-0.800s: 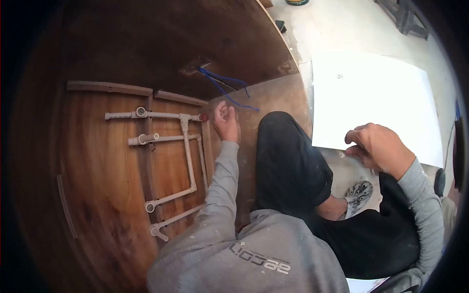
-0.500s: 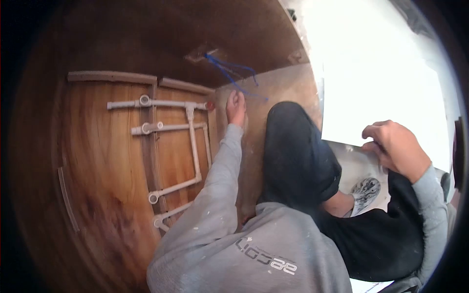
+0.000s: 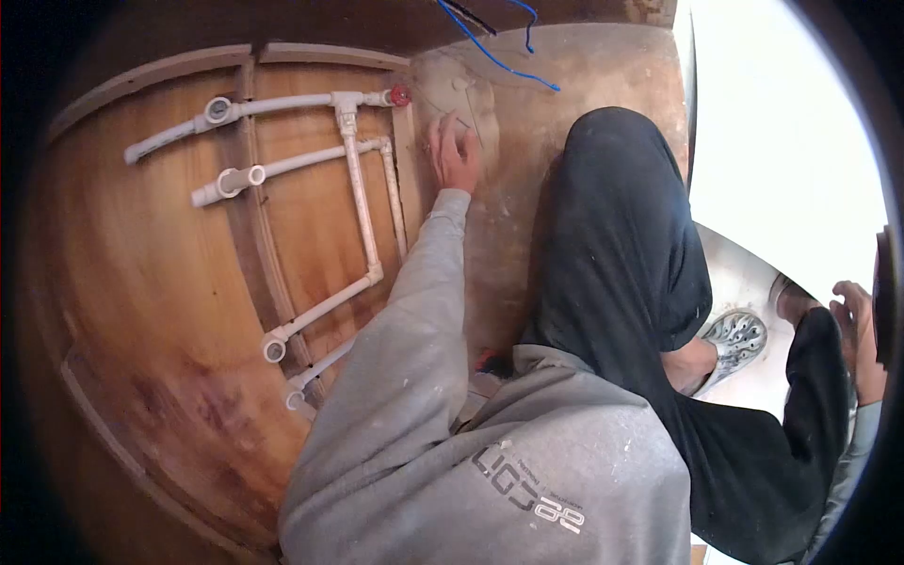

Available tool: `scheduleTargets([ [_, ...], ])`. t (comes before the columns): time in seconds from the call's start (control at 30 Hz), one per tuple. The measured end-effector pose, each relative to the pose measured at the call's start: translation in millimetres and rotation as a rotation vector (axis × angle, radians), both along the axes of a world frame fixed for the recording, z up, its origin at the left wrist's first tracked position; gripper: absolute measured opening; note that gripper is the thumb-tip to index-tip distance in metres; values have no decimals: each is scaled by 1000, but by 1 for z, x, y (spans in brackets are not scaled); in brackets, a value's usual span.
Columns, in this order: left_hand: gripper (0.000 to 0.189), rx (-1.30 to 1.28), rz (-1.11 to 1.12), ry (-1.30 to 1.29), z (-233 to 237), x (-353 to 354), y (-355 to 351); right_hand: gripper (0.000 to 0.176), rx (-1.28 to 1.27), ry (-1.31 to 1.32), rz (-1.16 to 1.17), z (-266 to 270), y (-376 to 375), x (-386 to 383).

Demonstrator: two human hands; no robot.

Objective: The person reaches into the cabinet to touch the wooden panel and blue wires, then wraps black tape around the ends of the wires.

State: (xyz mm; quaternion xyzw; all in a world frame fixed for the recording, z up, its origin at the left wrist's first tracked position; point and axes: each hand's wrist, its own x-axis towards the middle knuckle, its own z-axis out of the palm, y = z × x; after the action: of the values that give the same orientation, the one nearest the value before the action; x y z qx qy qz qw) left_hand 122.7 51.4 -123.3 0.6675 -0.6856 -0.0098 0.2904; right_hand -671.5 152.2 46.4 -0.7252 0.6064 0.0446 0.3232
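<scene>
Well, the left of the frame is filled by an orange-brown wooden panel (image 3: 141,254), darkly stained toward its lower part. Across its middle runs a framework of white pipes (image 3: 361,202) with elbows and a tee, several of their round ends facing outward. A pale wooden strip (image 3: 330,55) borders the panel near the top. At the upper pipe's right end, in the upper middle of the frame, sits a red knob (image 3: 400,95).

Just right of and below that knob is the left hand (image 3: 456,155), its fingers loosely bent and parted, with nothing visible in their hold. It lies over a brown board (image 3: 504,226) stretching through the upper middle; whether the fingertips touch it, I cannot tell. Blue wires (image 3: 499,62) hang at the top centre, above and to the right of this hand.

The grey sweatshirt (image 3: 603,452) takes up the lower middle, and a bent knee in black trousers (image 3: 621,226) rises right of centre. A grey patterned shoe (image 3: 739,339) shows farther right. A bright white sheet (image 3: 791,141) spans the upper right. Near its lower edge, at the far right, is the right hand (image 3: 857,325), partly hidden, fingers curled; whether they grip anything cannot be told.
</scene>
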Motion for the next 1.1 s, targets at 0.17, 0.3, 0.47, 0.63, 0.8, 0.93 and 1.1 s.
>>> scheduleTargets([
  [0.17, 57, 78, 113, 28, -24, 14, 19, 29, -57, 152, 92, 23, -3, -24],
  [0.3, 60, 121, 158, -20, -15, 5, 18, 16, -61, 350, 170, 56, -63, 64],
  [0.47, 61, 190, 206, -46, -14, 4, 17, 20, -166, 46, 201, 42, -156, 242],
  [0.63, 59, 165, 190, 10, -12, 4, 16, 29, -346, -345, 192, 6, -234, 419],
  [0.8, 59, 163, 200, -9, -13, 6, 15, 32, -402, -427, -39, -25, -273, 499],
  [0.93, 60, 182, 208, 25, -12, 7, 16, 24, -408, -505, -184, -19, -280, 490],
  [1.1, 59, 153, 205, 2, -15, 7, 17, 27, -178, -790, -222, 23, -283, 452],
])
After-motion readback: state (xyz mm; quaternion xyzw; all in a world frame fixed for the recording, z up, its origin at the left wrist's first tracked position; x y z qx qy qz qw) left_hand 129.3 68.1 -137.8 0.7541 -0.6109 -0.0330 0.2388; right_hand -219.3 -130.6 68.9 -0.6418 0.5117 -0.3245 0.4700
